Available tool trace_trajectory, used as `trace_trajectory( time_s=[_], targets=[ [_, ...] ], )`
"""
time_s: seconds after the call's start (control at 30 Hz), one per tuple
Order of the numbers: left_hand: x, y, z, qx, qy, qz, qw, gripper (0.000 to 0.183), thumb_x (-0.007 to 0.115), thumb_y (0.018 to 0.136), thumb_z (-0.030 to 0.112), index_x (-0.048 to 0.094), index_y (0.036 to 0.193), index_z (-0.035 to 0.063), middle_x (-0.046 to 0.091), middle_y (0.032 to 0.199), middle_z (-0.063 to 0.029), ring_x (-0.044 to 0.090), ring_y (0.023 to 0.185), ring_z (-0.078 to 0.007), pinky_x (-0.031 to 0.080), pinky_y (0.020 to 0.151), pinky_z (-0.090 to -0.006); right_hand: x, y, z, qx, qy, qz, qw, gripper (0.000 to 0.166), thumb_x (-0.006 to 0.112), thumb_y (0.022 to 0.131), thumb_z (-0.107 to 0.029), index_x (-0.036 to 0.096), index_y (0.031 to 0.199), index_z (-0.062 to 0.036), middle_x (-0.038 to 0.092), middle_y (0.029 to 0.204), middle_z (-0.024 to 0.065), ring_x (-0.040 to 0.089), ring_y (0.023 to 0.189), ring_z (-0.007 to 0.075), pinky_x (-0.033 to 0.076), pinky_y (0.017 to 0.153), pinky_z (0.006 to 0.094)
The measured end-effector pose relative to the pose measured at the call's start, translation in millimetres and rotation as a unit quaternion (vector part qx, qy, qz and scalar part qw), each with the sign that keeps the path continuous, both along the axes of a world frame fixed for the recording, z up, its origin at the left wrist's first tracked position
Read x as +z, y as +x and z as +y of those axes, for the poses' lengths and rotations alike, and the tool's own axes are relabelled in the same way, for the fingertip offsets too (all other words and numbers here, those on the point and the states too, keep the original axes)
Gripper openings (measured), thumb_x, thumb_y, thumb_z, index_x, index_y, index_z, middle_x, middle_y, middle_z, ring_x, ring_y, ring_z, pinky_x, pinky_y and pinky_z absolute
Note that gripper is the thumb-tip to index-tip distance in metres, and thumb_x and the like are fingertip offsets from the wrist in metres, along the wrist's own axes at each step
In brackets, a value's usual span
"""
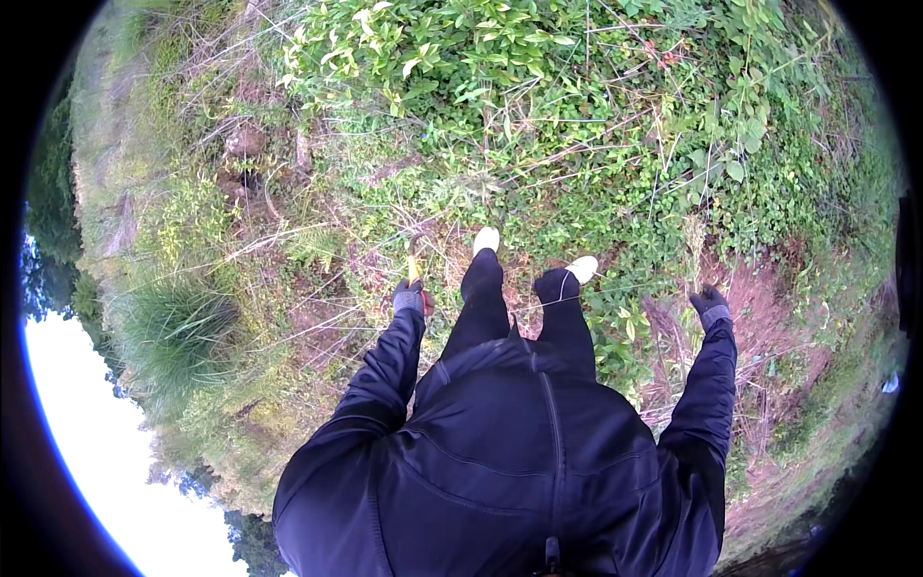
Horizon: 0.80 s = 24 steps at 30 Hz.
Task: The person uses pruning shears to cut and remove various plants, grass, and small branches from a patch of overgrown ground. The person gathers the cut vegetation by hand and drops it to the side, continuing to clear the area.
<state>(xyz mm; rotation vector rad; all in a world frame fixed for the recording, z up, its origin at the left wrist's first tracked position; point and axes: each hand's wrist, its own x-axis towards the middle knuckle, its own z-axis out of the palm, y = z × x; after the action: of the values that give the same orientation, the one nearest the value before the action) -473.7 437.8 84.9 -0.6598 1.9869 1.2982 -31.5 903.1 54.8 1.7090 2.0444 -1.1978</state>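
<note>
Gloved in dark grey, my left hand [412, 296] is closed around the red and yellow handle of a hand tool [414, 268]. The tool's dark, curved head points away from me, partly lost among dry stems, so its exact kind is unclear. My right hand [710, 303], also in a dark glove, is out to the right beside a tuft of dry grass stalks [694, 245]. Whether its fingers hold any stalks cannot be told. Between the hands are my legs and pale shoes, with a long thin stem [613, 291] crossing near the right shin.
A leafy green bush [433, 50] and dense low creepers [577, 166] cover the ground ahead. At the left are a grass clump [177, 332] and a brownish, rock-like lump [245, 141]. Bare reddish soil [757, 303] slopes at the right, with dry stems around it.
</note>
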Motion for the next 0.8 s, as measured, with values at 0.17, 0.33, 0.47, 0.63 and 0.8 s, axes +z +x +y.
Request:
trace_trajectory(
  time_s=[0.17, 0.33, 0.47, 0.63, 0.8],
  targets=[
    [-45, -55, -74, -0.031, -0.062, -0.087, 0.994, 0.017, 0.049, 0.079, 0.015, 0.045, 0.083, -0.0007, 0.051, 0.054, -0.0132, 0.053, 0.042, -0.0276, 0.044, 0.034, -0.0393, 16, -163, -57, 0.274, -0.106, -0.188, 0.937, 0.043, 0.058, 0.068, -0.027, 0.052, 0.104, -0.0060, 0.058, 0.092, 0.0175, 0.056, 0.083, 0.0284, 0.044, 0.074, 0.0336],
    [-94, -95, -47, -0.089, 0.051, -0.145, 0.984, 0.010, 0.051, 0.073, 0.007, 0.048, 0.080, 0.0011, 0.053, 0.057, -0.0113, 0.054, 0.045, -0.0240, 0.045, 0.035, -0.0354, 9, -384, -235, 0.482, -0.085, 0.139, 0.861, 0.022, 0.051, 0.073, -0.018, 0.054, 0.091, -0.0066, 0.055, 0.092, 0.0129, 0.053, 0.084, 0.0312, 0.043, 0.074, 0.0367],
    [-118, -106, 17, -0.147, -0.118, 0.211, 0.959, 0.029, 0.064, 0.062, 0.013, 0.049, 0.084, 0.0019, 0.051, 0.059, -0.0071, 0.046, 0.047, -0.0143, 0.040, 0.045, -0.0275, -1, -549, -276, 0.513, 0.215, 0.170, 0.813, 0.027, 0.040, 0.077, -0.011, 0.047, 0.103, -0.0082, 0.047, 0.108, 0.0152, 0.048, 0.097, 0.0294, 0.030, 0.091, 0.0405],
    [-155, -111, 65, 0.024, 0.170, -0.134, 0.976, 0.016, 0.059, 0.072, 0.015, 0.045, 0.071, 0.0062, 0.046, 0.046, -0.0059, 0.042, 0.031, -0.0143, 0.032, 0.026, -0.0270, -61, -556, -204, 0.415, 0.014, -0.173, 0.893, 0.022, 0.050, 0.075, -0.024, 0.060, 0.086, -0.0067, 0.060, 0.088, 0.0123, 0.058, 0.077, 0.0280, 0.046, 0.066, 0.0396],
    [-233, -70, 100, -0.252, 0.032, 0.001, 0.967, 0.013, 0.064, 0.066, 0.014, 0.053, 0.065, 0.0062, 0.046, 0.050, -0.0037, 0.048, 0.042, -0.0152, 0.037, 0.039, -0.0280, -157, -440, -247, 0.415, -0.153, -0.268, 0.856, 0.024, 0.050, 0.074, -0.026, 0.059, 0.092, -0.0119, 0.056, 0.098, 0.0085, 0.054, 0.090, 0.0229, 0.043, 0.073, 0.0334]
  ],
)
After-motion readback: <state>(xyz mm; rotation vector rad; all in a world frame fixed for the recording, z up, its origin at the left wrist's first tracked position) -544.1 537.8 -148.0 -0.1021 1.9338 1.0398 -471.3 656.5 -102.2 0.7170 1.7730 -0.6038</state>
